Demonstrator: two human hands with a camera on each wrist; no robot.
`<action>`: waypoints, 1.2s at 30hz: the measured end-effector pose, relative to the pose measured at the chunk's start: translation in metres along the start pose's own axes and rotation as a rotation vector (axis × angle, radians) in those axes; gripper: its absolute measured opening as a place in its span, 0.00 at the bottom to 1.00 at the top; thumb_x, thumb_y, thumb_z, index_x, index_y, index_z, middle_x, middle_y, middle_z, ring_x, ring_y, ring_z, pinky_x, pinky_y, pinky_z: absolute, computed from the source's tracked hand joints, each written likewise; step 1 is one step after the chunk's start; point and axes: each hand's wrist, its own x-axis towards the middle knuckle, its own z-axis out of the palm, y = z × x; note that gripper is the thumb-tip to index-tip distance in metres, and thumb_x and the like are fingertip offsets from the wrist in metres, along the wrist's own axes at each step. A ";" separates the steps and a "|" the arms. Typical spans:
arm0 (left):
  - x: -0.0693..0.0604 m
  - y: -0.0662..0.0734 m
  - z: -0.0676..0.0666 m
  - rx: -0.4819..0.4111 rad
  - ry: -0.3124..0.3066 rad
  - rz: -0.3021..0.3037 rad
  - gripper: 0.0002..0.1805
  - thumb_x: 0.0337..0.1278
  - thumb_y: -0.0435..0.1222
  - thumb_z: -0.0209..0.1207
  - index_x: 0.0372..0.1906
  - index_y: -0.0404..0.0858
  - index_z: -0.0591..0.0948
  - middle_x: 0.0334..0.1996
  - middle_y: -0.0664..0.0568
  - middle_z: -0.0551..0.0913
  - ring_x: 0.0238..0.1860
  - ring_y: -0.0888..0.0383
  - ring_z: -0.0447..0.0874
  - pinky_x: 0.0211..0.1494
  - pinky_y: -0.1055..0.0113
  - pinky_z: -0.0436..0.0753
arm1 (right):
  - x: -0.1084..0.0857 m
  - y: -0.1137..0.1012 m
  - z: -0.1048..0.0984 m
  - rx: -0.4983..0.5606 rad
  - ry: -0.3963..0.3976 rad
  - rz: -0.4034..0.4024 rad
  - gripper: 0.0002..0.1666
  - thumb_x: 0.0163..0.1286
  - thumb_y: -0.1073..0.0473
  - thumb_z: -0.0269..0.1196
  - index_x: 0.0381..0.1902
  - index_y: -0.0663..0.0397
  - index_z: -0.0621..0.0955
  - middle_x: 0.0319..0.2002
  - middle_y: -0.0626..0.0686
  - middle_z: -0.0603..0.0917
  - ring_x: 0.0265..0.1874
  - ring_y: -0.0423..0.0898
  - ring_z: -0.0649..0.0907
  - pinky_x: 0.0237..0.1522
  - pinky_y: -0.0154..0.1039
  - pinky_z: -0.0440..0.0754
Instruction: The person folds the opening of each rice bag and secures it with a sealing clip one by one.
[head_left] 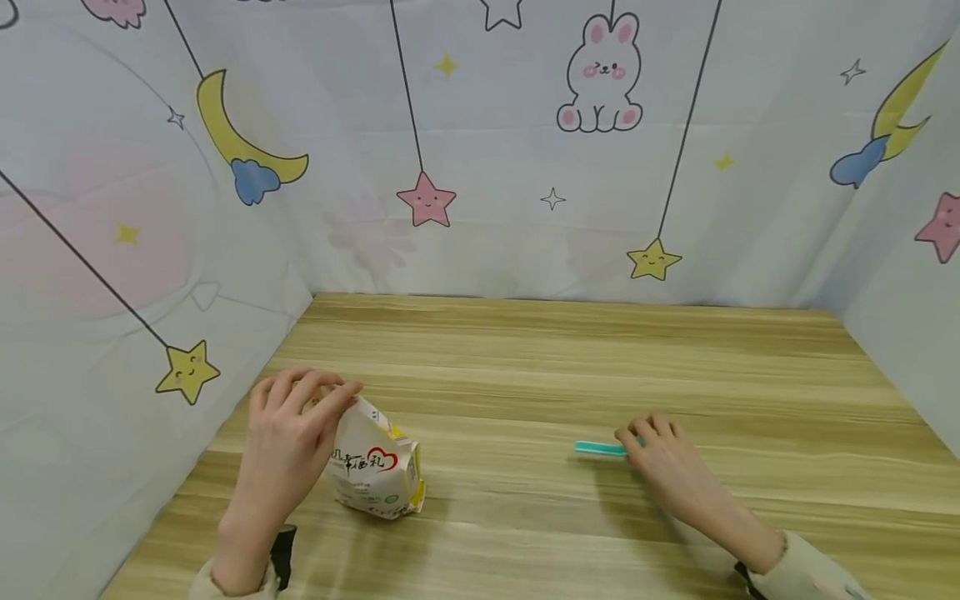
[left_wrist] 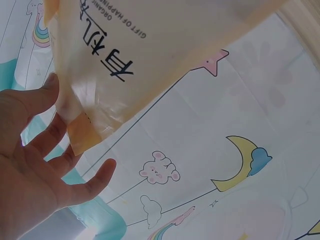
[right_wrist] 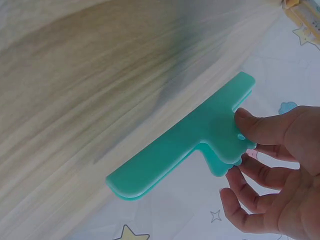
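Note:
On the left of the head view, my left hand (head_left: 288, 429) pinches the top of a white and yellow food bag (head_left: 367, 477) printed with dark characters and a red heart. The bag stands on the table, its upper part leaning toward the hand. The left wrist view shows the bag's corner (left_wrist: 85, 132) between thumb and fingers. My right hand (head_left: 667, 467) holds a teal bag clip (right_wrist: 175, 145) by its scalloped handle, thumb on one side and fingers on the other. The clip's long bar points left over the table, apart from the bag; its jaws look closed.
A wood-grain table (head_left: 517, 367) lies under both hands. White cloth (head_left: 510, 150) printed with stars, moons and a rabbit hangs behind it, with more of that cloth along the left and right sides.

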 end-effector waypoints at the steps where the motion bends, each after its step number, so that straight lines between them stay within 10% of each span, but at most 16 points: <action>1: 0.000 0.000 0.000 0.001 0.002 0.001 0.27 0.66 0.49 0.36 0.34 0.39 0.83 0.30 0.47 0.79 0.42 0.46 0.71 0.45 0.50 0.64 | 0.000 0.000 0.000 0.002 0.007 -0.006 0.20 0.44 0.61 0.69 0.36 0.55 0.75 0.32 0.53 0.77 0.31 0.49 0.72 0.31 0.43 0.73; 17: -0.001 0.000 0.001 -0.002 0.011 0.007 0.27 0.66 0.49 0.36 0.34 0.38 0.83 0.30 0.47 0.79 0.41 0.46 0.71 0.45 0.49 0.64 | 0.011 -0.004 -0.004 0.059 0.115 -0.024 0.17 0.55 0.57 0.59 0.42 0.57 0.75 0.37 0.54 0.78 0.33 0.51 0.76 0.30 0.43 0.73; 24: -0.002 -0.001 0.001 0.004 -0.006 0.003 0.26 0.66 0.49 0.36 0.36 0.39 0.83 0.31 0.47 0.79 0.42 0.46 0.71 0.46 0.49 0.64 | 0.016 -0.005 -0.003 0.076 0.202 -0.021 0.32 0.70 0.45 0.30 0.41 0.57 0.77 0.36 0.53 0.80 0.30 0.51 0.78 0.28 0.42 0.74; 31: -0.002 -0.001 0.001 0.004 -0.002 0.007 0.25 0.65 0.49 0.38 0.37 0.40 0.83 0.31 0.47 0.80 0.42 0.46 0.71 0.46 0.50 0.64 | 0.021 -0.008 -0.005 0.129 0.196 0.002 0.17 0.50 0.56 0.64 0.39 0.53 0.78 0.35 0.49 0.80 0.28 0.46 0.77 0.26 0.38 0.71; 36: -0.002 -0.002 0.002 0.002 0.010 0.016 0.25 0.65 0.49 0.38 0.37 0.40 0.83 0.31 0.47 0.80 0.42 0.46 0.71 0.45 0.50 0.64 | 0.024 -0.010 -0.005 0.151 0.185 0.026 0.19 0.46 0.58 0.68 0.39 0.52 0.77 0.35 0.49 0.79 0.29 0.45 0.78 0.26 0.38 0.72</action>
